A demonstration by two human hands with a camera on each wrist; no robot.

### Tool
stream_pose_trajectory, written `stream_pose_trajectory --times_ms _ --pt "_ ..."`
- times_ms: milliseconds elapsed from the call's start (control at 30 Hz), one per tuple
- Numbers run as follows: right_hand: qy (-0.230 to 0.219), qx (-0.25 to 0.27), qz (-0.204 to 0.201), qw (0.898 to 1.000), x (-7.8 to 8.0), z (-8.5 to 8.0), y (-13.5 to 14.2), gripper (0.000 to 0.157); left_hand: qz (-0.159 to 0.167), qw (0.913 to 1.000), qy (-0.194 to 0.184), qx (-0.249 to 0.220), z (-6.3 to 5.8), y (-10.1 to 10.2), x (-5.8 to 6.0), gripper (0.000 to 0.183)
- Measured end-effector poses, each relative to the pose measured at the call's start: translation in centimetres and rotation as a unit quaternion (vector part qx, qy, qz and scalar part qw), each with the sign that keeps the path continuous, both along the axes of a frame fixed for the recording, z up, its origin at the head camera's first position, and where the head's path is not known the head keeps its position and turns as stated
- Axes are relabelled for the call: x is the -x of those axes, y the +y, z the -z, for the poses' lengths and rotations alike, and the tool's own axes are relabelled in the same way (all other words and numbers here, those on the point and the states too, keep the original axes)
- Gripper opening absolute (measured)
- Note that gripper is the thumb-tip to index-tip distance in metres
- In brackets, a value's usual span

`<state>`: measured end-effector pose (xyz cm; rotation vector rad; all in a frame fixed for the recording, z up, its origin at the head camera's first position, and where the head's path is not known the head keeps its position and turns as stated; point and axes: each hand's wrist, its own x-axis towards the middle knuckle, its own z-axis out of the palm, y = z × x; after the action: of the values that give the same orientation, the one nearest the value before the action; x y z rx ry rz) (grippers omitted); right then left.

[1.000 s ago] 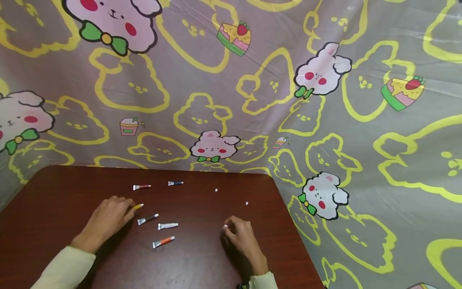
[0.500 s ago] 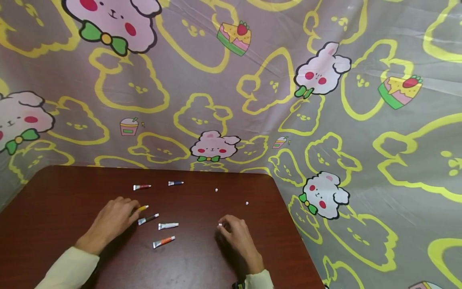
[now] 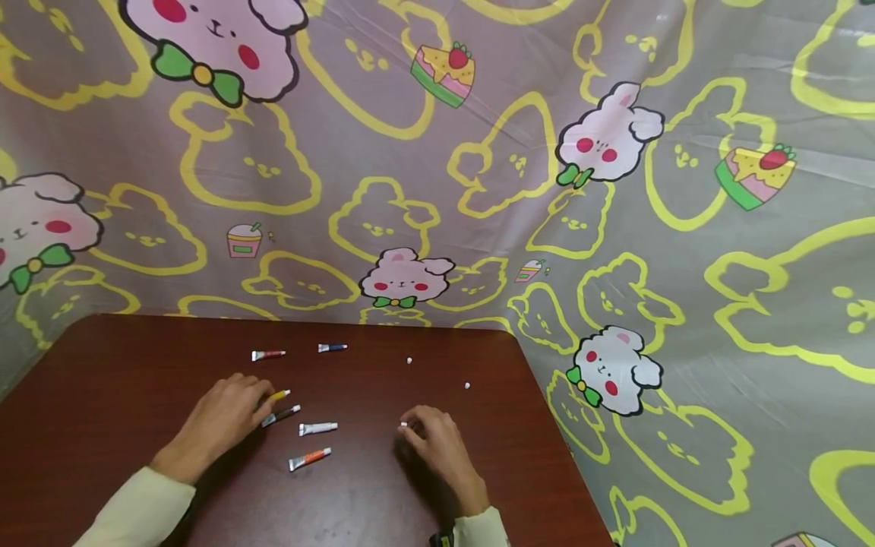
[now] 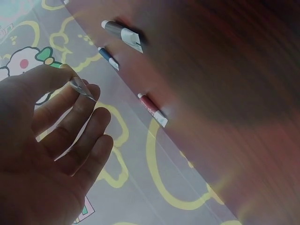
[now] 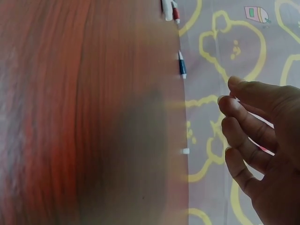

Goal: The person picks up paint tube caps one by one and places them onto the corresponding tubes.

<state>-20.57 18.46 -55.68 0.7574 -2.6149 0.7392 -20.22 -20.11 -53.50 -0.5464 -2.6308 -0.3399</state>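
My left hand [image 3: 229, 418] pinches a small yellow paint tube [image 3: 279, 395] between thumb and fingertips, its white nozzle end pointing right. In the left wrist view, the tube's crimped silver tail [image 4: 83, 89] shows at the fingertips. A dark brown paint tube [image 3: 285, 414] lies just below that hand, partly covered by it. Over the table's right half, my right hand [image 3: 437, 448] pinches a tiny white cap [image 3: 404, 425] between thumb and index finger. In the right wrist view the thumb hides most of what it holds.
A white tube [image 3: 318, 428] and an orange tube [image 3: 310, 459] lie on the brown table [image 3: 369, 501] between the hands. Farther back are a red tube [image 3: 268, 355] and a blue tube [image 3: 333, 347]. Two loose white caps [image 3: 409, 360] sit at right. A patterned curtain [image 3: 478, 190] borders the table.
My left hand has shifted slightly right with the yellow tube, now overlapping the brown tube. The right hand has moved left with the white cap, bringing the two closer together.
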Motion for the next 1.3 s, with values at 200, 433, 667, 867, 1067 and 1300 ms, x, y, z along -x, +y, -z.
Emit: stream_pose_trajectory --times_ms 200,433,667,867,1067,1300 --pt "0.011 -0.003 -0.014 1.000 0.1 0.0 -0.8 0.008 0.011 0.9999 0.010 -0.004 0.1 0.4 0.0 0.014" --pt "-0.003 0.004 -0.025 1.000 0.3 -0.2 -1.7 0.009 0.012 0.9997 0.020 -0.010 0.4 1.0 -0.1 0.015" --pt "-0.004 -0.004 -0.030 1.000 0.1 -0.3 -2.3 0.010 0.025 0.9991 0.035 -0.008 0.5 1.5 -0.2 0.016" --pt "-0.010 -0.008 -0.034 0.999 0.0 -0.5 -2.9 0.009 0.038 0.9986 0.037 -0.001 0.3 1.9 -0.3 0.014" --pt "-0.006 -0.008 -0.041 0.999 0.1 -0.6 -3.5 0.010 0.043 0.9984 0.036 0.002 0.2 2.2 -0.4 0.014" --pt "-0.006 -0.007 -0.047 0.999 0.2 -0.7 -4.3 0.010 0.043 0.9987 0.023 0.011 -0.1 2.8 -0.7 0.015"
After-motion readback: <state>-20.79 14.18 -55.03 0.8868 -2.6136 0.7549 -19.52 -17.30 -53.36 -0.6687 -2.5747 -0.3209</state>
